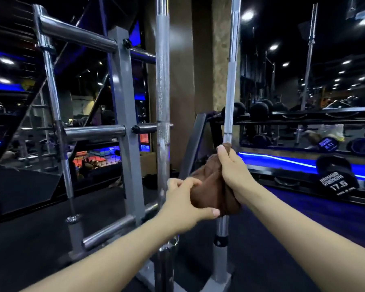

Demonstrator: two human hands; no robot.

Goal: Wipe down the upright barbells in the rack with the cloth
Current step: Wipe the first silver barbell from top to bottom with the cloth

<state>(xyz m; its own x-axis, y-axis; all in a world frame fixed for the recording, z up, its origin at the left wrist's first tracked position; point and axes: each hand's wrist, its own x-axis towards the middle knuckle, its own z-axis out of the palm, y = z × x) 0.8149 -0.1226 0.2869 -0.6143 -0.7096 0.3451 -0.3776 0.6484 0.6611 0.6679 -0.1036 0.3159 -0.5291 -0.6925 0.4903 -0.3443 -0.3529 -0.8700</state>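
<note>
**Hands bunch the cloth on the right bar**

Both hands are on the brown cloth (209,186): the right hand (232,171) clamps it round the right bar (230,81), low on the shaft, while the left hand (185,205) pinches its loose lower fold. It looks soft and light, easily bunched; wrapped fully round, it should slide well. That steel bar, stiff and probably heavy, stands upright in its rack (124,102) sleeve. Just left stands a knurled bar (162,70).
</note>
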